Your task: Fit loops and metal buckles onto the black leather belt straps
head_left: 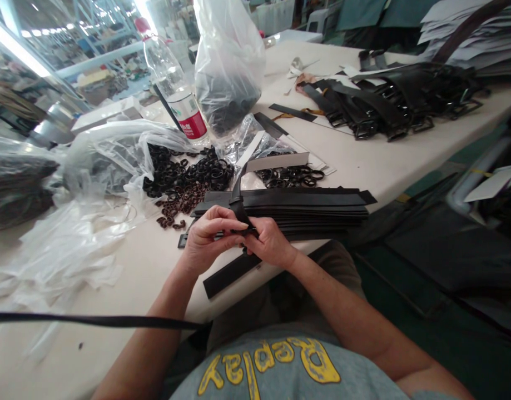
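Note:
My left hand (211,236) and my right hand (269,241) meet over the table edge, fingers pinched on one black belt strap (237,204). The strap stands up between them and bends over at the top. Where they meet, my fingers hide the detail of the strap. Just behind my hands lies a stack of flat black belt straps (322,211). Below them, a black strap piece (226,276) slants across the table edge. Small black loops (192,169) and brown loops (180,203) are heaped beyond my left hand.
A plastic bottle (184,105) and a filled clear bag (228,72) stand at the back. Black belts with buckles (384,103) lie at the back right. Crumpled plastic sheeting (67,239) covers the left of the table. A black cord or strap (92,319) crosses the lower left.

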A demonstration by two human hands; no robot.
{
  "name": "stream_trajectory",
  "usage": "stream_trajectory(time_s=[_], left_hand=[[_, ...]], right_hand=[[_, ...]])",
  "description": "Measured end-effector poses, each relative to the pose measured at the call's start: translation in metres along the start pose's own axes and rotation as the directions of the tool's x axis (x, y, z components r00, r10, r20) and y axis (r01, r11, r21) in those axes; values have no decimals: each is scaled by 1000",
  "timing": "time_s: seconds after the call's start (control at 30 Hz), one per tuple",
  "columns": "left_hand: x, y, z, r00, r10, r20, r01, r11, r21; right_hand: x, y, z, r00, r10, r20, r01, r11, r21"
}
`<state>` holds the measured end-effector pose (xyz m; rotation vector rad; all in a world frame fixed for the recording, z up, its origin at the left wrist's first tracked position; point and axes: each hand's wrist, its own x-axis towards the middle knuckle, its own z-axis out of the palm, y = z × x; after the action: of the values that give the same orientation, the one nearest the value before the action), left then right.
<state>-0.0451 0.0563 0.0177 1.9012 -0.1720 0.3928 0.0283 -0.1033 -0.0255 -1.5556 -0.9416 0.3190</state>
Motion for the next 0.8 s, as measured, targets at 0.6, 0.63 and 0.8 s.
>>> stream_trajectory(time_s=[0.6,0.63,0.8], left_hand=[[-3,-4,7,988,141,-61,-112,932,344],[-4,-3,8,983,175,-48,-144,914,380],[-8,-2,9,949,314,-12,-258,800,542]], right_hand=[[3,8,6,995,-9,-103,2,998,-67],[3,7,6,994,8,-111,-12,999,-35],[4,4,4,991,67,-119,-62,997,39]])
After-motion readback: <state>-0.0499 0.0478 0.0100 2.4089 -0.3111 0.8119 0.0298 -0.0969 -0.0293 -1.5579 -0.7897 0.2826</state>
